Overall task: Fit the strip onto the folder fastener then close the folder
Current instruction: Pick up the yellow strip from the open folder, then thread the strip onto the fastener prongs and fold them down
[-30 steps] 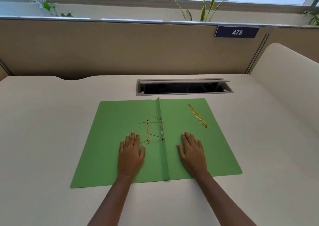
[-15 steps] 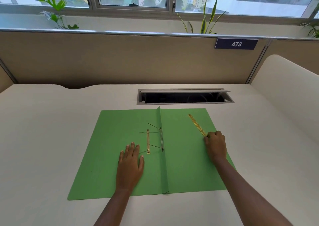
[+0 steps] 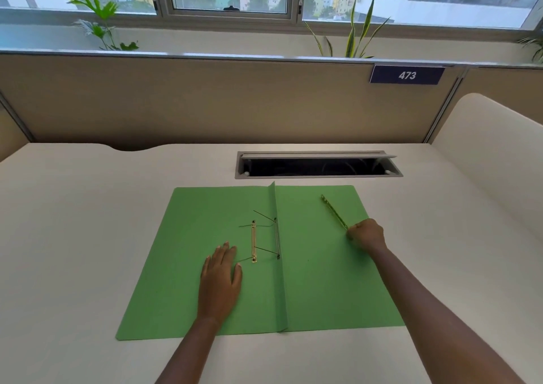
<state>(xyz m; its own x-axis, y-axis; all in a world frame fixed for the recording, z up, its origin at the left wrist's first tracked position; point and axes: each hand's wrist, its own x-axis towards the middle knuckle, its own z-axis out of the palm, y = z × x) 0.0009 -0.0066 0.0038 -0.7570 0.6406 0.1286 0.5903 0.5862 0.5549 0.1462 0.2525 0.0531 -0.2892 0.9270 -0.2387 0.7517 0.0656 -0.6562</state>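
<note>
A green folder [image 3: 323,281] lies open and flat on the desk. Near its centre fold sits the metal fastener [image 3: 266,241], a gold bar with thin prongs sticking up and outward. My left hand [image 3: 220,278] rests flat on the folder's left half, fingers together, just left of the fastener. A gold perforated strip [image 3: 333,211] lies slanted on the right half. My right hand [image 3: 367,234] is curled into a fist at the strip's near end, its fingers pinching that end.
An open cable slot [image 3: 318,165] with a raised lid is set in the white desk [image 3: 73,237] just behind the folder. A tan partition [image 3: 205,104] carries a "473" sign [image 3: 407,75]. A curved white divider [image 3: 493,154] stands at the right.
My right hand left the folder's near right part, moved up and right, and closed on the strip's near end. The left hand stayed flat. The camera view tilted upward.
</note>
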